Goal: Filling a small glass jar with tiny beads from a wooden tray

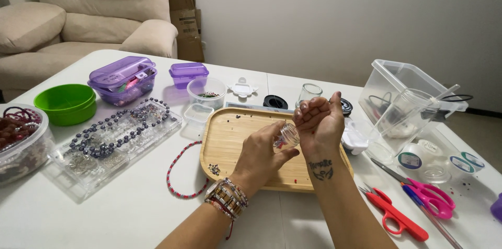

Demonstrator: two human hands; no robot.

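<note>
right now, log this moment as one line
left hand: tips small clear jar | right hand: cupped palm-up beside jar mouth | under both: wooden tray with loose beads | red scissors right of tray

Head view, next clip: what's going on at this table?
A person at a white table tips a small clear jar with the left hand toward the cupped palm of the right hand, above a wooden tray dotted with loose beads. A beaded strand, bead organizers, and red scissors and pink scissors lie around.
</note>
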